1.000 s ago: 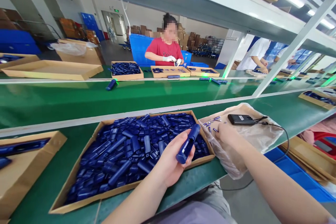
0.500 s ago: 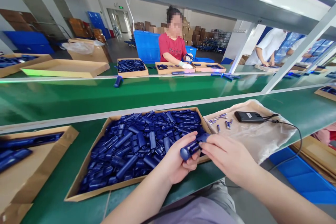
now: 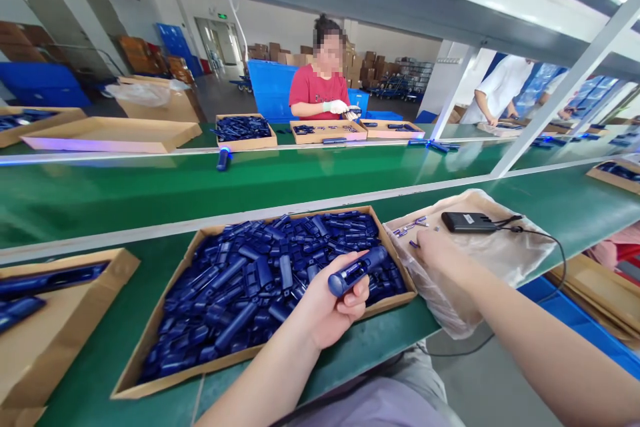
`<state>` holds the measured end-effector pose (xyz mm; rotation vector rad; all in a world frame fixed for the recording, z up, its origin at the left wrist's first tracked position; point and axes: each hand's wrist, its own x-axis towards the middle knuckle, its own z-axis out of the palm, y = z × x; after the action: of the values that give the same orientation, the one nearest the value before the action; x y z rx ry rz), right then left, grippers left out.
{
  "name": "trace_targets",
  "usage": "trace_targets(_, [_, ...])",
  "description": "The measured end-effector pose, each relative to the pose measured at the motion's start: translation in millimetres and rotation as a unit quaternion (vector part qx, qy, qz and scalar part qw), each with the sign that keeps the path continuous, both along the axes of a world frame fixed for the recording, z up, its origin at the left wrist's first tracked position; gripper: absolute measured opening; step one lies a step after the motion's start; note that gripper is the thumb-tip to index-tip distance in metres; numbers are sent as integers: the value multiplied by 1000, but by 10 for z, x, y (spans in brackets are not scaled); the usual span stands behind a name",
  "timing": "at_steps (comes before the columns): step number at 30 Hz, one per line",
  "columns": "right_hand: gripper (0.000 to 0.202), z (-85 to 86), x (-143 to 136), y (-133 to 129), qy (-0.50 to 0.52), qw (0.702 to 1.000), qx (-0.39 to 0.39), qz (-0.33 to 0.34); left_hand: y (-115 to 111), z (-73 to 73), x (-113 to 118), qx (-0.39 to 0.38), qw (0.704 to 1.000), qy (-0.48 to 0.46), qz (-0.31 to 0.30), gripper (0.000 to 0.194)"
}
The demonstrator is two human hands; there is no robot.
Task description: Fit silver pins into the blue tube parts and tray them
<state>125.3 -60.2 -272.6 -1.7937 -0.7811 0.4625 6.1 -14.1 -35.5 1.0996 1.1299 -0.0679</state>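
My left hand (image 3: pixel 333 300) is wrapped around a dark blue cylindrical plastic housing (image 3: pixel 373 259), held tilted over the near right part of a parts box. The housing has a rounded end cap and an open slot along its side, with something dark inside. My right hand (image 3: pixel 437 253) reaches down into a plastic-lined tray (image 3: pixel 520 250), fingers drawn together among small shiny cylinders (image 3: pixel 410 227). One small cylinder lies beside its fingertips; whatever is between them is hidden. Beneath my left hand, the cardboard box (image 3: pixel 165 383) is filled with loose blue plastic parts (image 3: pixel 240 293).
A black power bank (image 3: pixel 469 221) with a cable lies in the lined tray. Another cardboard box (image 3: pixel 55 347) with blue housings stands at left. Beyond the green belt (image 3: pixel 150 190), a gloved co-worker (image 3: pixel 320 90) handles a part. A slanted metal post (image 3: pixel 545 100) rises at right.
My right hand has left the blue housing and moved right, down to the small cylinders in the lined tray. My left hand keeps hold of the housing. The co-worker's hands have come together.
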Motion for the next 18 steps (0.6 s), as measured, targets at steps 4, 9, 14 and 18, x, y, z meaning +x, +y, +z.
trace_targets(4, [15, 398, -79, -339, -61, 992, 105, 31, -21, -9, -19, 12, 999, 13, -28, 27])
trace_targets(9, [19, 1012, -335, -657, -292, 902, 302, 99, -4, -62, -48, 26, 999, 29, -20, 21])
trace_targets(14, [22, 1144, -456, -614, -368, 873, 312, 66, 5, -59, -65, 36, 999, 13, -10, 29])
trace_targets(18, [30, 1025, -660, -539, -343, 872, 349, 7, -26, -41, -55, 75, 997, 3, 7, 39])
